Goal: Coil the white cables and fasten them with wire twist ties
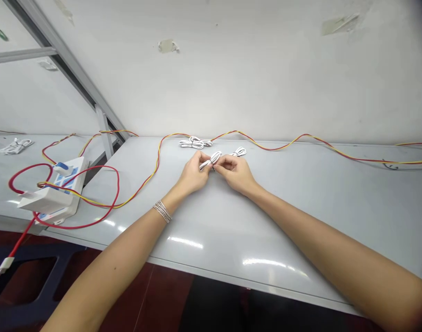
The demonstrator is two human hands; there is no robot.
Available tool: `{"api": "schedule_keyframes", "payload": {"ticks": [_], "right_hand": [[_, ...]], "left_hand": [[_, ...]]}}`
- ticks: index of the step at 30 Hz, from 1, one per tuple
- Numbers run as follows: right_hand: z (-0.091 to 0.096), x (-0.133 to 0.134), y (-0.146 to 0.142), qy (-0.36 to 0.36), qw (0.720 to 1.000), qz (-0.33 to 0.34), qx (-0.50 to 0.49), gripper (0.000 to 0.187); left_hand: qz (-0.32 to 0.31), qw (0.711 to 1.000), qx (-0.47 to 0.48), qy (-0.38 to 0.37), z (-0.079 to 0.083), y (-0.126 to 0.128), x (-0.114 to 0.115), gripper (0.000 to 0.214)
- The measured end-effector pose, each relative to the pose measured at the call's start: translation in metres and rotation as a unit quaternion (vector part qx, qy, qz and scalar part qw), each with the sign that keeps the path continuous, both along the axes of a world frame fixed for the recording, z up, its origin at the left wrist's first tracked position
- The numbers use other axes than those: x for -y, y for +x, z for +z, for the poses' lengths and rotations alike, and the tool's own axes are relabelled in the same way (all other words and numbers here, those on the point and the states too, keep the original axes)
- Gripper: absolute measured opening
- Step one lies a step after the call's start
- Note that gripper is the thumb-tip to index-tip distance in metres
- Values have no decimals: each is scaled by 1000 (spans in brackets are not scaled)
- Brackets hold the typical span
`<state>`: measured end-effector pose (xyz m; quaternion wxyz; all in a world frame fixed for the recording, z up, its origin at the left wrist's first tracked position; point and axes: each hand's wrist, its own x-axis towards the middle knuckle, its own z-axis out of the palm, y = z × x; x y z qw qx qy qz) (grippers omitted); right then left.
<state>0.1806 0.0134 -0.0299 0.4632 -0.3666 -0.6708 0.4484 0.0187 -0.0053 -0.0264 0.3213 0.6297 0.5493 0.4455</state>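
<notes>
Above the grey table [224,221], my left hand [194,175] is closed on a coiled white cable [211,160]. Against the same coil, my right hand [237,174] has thumb and forefinger pinched at a thin black tie [213,168] around its middle. The fingertips hide part of the tie, and the two hands nearly touch. Just behind my right hand lies another coiled white cable [239,151], partly covered by the fingers. Further back, near the wall, rest more white cable coils [196,142] bound with dark ties.
A white power strip [77,184] with plugs and an adapter [50,201] sits at the left, looped with red cable [118,184]. A red and yellow wire [266,148] runs along the wall. Another white coil [15,146] lies far left, beyond the metal frame [103,127].
</notes>
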Motion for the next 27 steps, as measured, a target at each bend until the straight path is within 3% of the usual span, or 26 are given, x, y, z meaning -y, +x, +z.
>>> {"api": "schedule_keyframes", "payload": {"ticks": [9,19,27], "right_hand": [[2,2,-1,9,1000,-3,15,12],[1,2,-3,20,999,-17,22,12],[2,2,-4,-4,999,-12,-31,17]], "left_hand": [[31,997,-68,6,12,2,4,7],[16,985,-172,12,16,0,7,11],[42,994,37,-97,16,2,1,11]]}}
